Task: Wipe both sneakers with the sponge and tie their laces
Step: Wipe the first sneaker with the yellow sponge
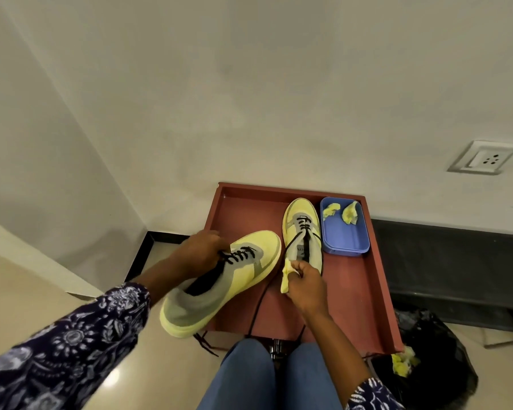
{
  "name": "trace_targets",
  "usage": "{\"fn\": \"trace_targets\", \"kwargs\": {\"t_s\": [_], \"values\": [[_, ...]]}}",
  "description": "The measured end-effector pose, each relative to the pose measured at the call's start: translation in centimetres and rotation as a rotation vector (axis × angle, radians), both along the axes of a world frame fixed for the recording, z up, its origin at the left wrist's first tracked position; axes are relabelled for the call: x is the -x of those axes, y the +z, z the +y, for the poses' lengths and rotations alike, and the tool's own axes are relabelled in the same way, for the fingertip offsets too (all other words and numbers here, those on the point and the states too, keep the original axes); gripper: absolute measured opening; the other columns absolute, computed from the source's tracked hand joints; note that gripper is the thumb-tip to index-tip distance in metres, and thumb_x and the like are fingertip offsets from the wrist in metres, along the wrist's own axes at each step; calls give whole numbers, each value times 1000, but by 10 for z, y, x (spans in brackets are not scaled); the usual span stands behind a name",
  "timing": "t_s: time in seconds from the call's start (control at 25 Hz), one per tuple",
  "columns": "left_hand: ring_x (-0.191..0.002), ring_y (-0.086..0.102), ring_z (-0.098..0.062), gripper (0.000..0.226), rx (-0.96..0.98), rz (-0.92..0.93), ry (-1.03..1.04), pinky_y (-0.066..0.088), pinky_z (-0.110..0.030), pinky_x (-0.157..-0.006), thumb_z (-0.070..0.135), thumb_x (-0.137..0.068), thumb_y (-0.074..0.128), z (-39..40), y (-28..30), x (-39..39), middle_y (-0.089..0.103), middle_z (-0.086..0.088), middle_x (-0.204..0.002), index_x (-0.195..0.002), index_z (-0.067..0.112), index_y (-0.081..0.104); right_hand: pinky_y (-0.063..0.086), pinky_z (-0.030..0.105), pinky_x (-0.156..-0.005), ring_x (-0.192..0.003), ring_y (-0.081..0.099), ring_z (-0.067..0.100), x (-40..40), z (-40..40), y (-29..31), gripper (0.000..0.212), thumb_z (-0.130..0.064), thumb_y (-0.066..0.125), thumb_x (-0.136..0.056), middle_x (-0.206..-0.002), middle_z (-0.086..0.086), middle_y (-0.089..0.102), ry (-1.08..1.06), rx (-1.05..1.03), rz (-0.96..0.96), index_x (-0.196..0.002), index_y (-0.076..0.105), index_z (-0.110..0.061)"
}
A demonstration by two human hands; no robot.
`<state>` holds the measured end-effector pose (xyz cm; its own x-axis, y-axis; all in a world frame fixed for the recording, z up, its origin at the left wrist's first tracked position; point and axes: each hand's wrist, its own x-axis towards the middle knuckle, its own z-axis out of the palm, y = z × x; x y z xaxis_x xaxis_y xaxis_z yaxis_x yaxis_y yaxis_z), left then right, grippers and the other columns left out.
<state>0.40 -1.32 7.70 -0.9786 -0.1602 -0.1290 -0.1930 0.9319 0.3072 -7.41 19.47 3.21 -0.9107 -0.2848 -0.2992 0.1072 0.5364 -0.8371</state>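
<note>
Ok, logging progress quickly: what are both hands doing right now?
Left hand: grips the raised sneaker near its laces.
Right hand: pinches a yellow sponge piece.

At frame centre, the left hand (200,251) grips a yellow sneaker (219,284) at its tongue, tilted over the red tray (376,279). The right hand (304,284) pinches a yellow sponge piece (286,276). A second sneaker (302,232) rests beside a blue container (342,235).
</note>
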Motion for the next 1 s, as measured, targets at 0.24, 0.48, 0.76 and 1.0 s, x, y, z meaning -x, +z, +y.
{"fn": "trace_targets", "kwargs": {"t_s": [0.24,0.48,0.76,1.0], "values": [[-89,61,-20,22,218,-125,-305,46,-27,-73,5,-85,56,-26,37,26,66,-6,-96,-101,11,71,49,42,-94,-105,61,29,1,8,7,36,-1,47,-85,-112,13,67,-84,62,184,-117,62,-8],[-67,57,-23,8,449,-71,-680,17,-16,-41,-2,-72,68,-29,41,50,57,-9,-72,-73,5,64,48,33,-93,-104,61,24,-7,14,-2,34,1,49,-86,-111,11,68,-101,79,141,-115,64,-8],[-76,61,-23,23,612,-109,-913,45,-25,-41,-4,-58,79,-27,19,65,59,-8,-76,-75,5,67,42,21,-86,-103,60,23,-25,14,-17,33,1,49,-88,-114,10,66,-52,42,54,-116,63,-8],[-79,61,-16,19,646,-144,-911,36,-18,-43,2,-60,79,-24,-3,66,60,-2,-77,-73,9,67,37,14,-82,-98,56,12,-35,12,-21,33,1,49,-88,-111,6,66,15,23,10,-117,62,-7]]}}
